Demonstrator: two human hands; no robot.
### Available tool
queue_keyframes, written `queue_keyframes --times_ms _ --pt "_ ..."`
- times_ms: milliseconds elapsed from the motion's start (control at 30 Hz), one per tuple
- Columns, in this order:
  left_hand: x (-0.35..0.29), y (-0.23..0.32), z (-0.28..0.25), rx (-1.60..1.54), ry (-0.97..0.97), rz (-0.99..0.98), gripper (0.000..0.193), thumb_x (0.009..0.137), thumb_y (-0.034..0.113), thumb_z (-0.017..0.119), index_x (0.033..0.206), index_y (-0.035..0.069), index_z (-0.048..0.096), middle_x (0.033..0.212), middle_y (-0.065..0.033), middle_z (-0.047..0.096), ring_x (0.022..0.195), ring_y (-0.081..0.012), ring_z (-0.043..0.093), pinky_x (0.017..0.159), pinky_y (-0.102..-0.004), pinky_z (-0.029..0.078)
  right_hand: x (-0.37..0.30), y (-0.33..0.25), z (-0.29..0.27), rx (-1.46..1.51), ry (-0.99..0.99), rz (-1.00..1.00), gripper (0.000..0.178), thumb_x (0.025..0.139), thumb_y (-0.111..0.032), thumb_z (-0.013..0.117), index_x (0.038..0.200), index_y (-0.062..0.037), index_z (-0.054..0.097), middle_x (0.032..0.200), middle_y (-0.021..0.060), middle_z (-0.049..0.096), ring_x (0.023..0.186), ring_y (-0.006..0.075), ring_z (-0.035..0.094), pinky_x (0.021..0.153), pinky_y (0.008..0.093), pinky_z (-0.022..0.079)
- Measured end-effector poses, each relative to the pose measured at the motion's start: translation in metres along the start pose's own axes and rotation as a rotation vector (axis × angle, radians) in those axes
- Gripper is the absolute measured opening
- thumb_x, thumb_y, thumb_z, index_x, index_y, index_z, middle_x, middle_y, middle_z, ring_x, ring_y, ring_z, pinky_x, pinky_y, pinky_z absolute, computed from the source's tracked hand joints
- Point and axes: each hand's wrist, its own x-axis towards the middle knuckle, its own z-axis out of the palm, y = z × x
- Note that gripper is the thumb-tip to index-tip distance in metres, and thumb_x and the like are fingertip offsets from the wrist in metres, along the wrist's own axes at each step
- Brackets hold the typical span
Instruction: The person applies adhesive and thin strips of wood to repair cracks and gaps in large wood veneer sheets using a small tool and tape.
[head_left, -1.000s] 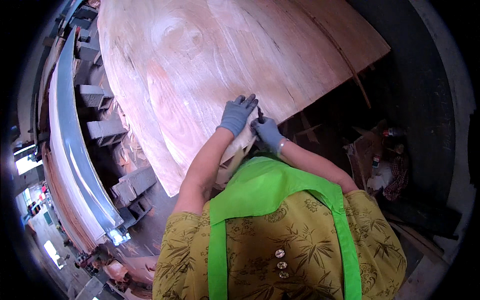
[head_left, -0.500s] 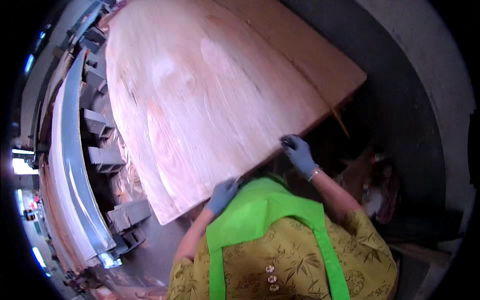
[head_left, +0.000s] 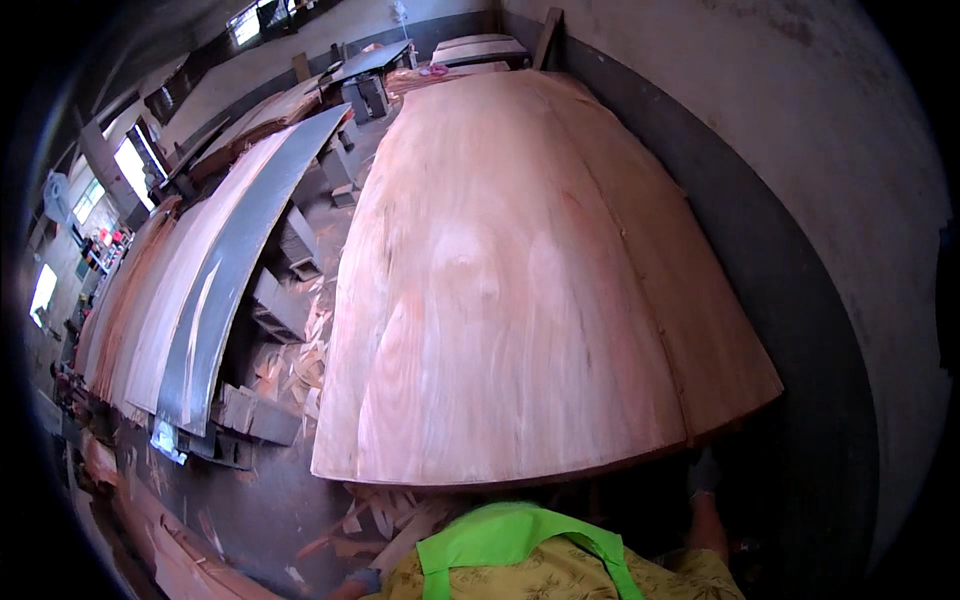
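A broad sheet of pale wood veneer (head_left: 480, 330) lies on a stack in front of me, its near edge just beyond my apron. Along its right side shows a strip of browner sheet (head_left: 700, 330). My right hand (head_left: 704, 474), in a grey glove, is low at the near right corner of the stack, just under the edge; shadow hides its fingers. My left hand (head_left: 366, 580), also gloved, is down by my left side at the bottom of the view, away from the sheet. Its fingers are too small and partly hidden to read.
On the left stands another long stack with a dark blue-grey panel (head_left: 225, 280) on top. Concrete blocks (head_left: 282, 305) stand between the stacks. Veneer scraps (head_left: 290, 372) litter the floor. A wall with a dark lower band (head_left: 800, 320) runs along the right.
Both hands have left the near edge of the sheet: the left dropped to my side, the right went lower and further right. The view has turned and lifted, showing more of the room.
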Motion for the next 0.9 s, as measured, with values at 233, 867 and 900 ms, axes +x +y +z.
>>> queue_keyframes --times_ms 233,867,900 --pt "0.015 0.035 0.012 -0.159 0.103 -0.062 0.042 0.086 0.038 0.047 0.105 0.004 0.062 0.095 -0.0236 0.061 0.087 -0.0402 0.059 0.077 -0.0456 0.047 -0.010 -0.022 -0.014 0.053 -0.121 -0.004 0.034 0.086 -0.025 0.052 0.113 -0.0057 0.056 0.103 0.0222 0.061 0.096 0.0391 0.057 0.082 0.0455 0.046" --pt "0.070 0.080 -0.009 -0.136 0.144 0.250 0.044 0.084 0.036 0.050 0.110 0.002 0.059 0.105 -0.0224 0.061 0.096 -0.0385 0.058 0.084 -0.0428 0.045 0.009 0.014 -0.165 -0.022 0.323 -0.131 0.028 0.088 -0.019 0.052 0.111 -0.0042 0.056 0.105 0.0206 0.060 0.097 0.0358 0.057 0.082 0.0450 0.045" --pt "0.074 0.084 -0.015 -0.136 0.162 0.279 0.044 0.084 0.036 0.050 0.111 0.002 0.059 0.105 -0.0224 0.060 0.097 -0.0384 0.058 0.084 -0.0426 0.045 0.024 0.001 -0.178 -0.023 0.314 -0.103 0.031 0.090 -0.018 0.049 0.118 -0.0060 0.053 0.110 0.0184 0.060 0.102 0.0340 0.056 0.083 0.0453 0.045"
